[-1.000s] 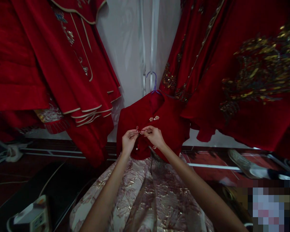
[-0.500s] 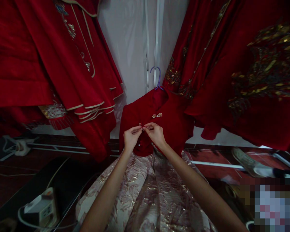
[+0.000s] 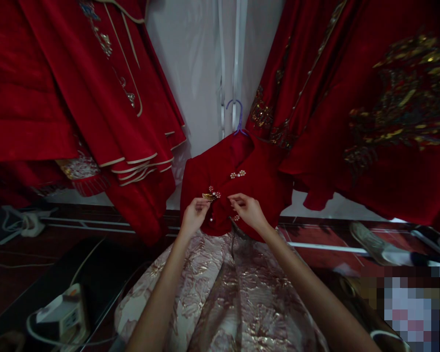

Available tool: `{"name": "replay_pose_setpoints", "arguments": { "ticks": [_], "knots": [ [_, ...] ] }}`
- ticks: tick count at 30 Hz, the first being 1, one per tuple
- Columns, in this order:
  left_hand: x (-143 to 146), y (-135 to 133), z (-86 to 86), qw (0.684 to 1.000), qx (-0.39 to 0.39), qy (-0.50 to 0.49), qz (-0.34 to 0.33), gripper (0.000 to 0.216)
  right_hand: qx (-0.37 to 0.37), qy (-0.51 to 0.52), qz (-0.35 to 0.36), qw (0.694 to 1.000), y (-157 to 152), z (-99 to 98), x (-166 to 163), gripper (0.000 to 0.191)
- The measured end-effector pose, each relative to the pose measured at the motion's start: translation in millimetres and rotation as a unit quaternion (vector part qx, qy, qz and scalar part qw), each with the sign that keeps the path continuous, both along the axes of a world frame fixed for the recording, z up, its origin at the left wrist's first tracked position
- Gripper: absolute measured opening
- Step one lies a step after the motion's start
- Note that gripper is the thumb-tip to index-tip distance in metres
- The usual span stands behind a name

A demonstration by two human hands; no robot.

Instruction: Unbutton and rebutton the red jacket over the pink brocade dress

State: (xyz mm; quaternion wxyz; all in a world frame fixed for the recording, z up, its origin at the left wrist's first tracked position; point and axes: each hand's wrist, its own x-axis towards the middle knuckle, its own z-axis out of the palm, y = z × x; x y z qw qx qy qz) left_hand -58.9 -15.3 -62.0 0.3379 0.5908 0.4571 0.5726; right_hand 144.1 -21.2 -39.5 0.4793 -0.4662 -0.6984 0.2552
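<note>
A red jacket (image 3: 267, 195) with pearl flower clasps hangs on a purple hanger (image 3: 239, 117). The upper clasp (image 3: 238, 174) shows a pearl between two beaded flowers. Lower down on the jacket, a second pearl flower clasp (image 3: 214, 193) sits beside a small gold ornament (image 3: 207, 196). My left hand (image 3: 195, 215) is closed just below that ornament, fingertips against the jacket; exactly what it pinches is hidden. My right hand (image 3: 250, 211) is to the right of this clasp, thumb and fingers drawn together over the jacket front; anything between them is too small to make out.
Below the jacket spreads a pale brocade skirt (image 3: 212, 288). Red garments (image 3: 139, 88) hang on the left, and a gold-embroidered red garment (image 3: 322, 146) on the right. A power strip (image 3: 68, 313) with cables lies lower left. A shoe (image 3: 368, 242) is at the right, by a white rail (image 3: 326, 248).
My hands were together at the middle clasp and have moved apart, the right one to the right and the left one slightly left and down. The clasp and gold ornament are now uncovered.
</note>
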Motion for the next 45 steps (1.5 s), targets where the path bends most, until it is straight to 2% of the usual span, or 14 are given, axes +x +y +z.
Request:
{"name": "replay_pose_setpoints", "arguments": {
  "ticks": [3,5,7,9,12,15,18,25,29,35,45],
  "knots": [
    [3.7,-25.9,-18.6,0.999,0.004,0.023,0.045,0.028,-0.002,-0.087,-0.061,0.994,-12.4,-22.3,17.5,0.02],
    [8.5,-37.9,-26.7,0.998,0.003,0.046,0.046,0.028,-0.002,-0.14,-0.085,0.986,-17.4,-37.4,22.8,0.024],
    [12.6,-43.6,-29.4,0.997,0.002,0.073,0.036,0.024,-0.004,-0.161,-0.086,0.983,-20.2,-48.1,23.6,0.023],
    [15.0,-45.0,-27.7,0.996,0.0,0.087,0.031,0.018,-0.012,-0.135,-0.069,0.988,-22.1,-52.8,22.2,0.019],
    [16.7,-45.2,-21.9,0.997,-0.011,0.071,0.019,0.012,-0.06,-0.051,-0.03,0.996,-25.3,-49.8,20.7,0.021],
    [20.5,-46.9,-18.2,0.998,-0.022,0.051,-0.015,0.016,-0.106,0.005,0.0,0.994,-29.2,-40.5,19.9,0.023],
    [26.6,-48.2,-18.6,0.998,-0.034,0.027,-0.034,0.022,-0.108,0.03,0.03,0.993,-32.2,-30.3,13.7,0.026],
    [33.6,-48.2,-23.5,0.997,-0.059,-0.031,-0.027,0.021,-0.077,0.037,-0.015,0.996,-32.9,-20.1,-12.7,0.019],
    [34.6,-48.7,-23.8,0.997,-0.07,-0.038,-0.018,0.023,-0.087,0.026,0.006,0.996,-34.0,-19.5,-10.4,0.016],
    [35.5,-47.0,-25.0,0.996,-0.06,-0.069,-0.014,0.021,-0.088,0.019,-0.006,0.996,-35.2,-17.1,-9.5,0.018],
    [30.2,-42.5,-32.8,0.997,-0.063,-0.047,-0.016,0.015,-0.046,0.011,-0.04,0.998,-33.1,-25.9,-25.3,0.011]
  ]
}}
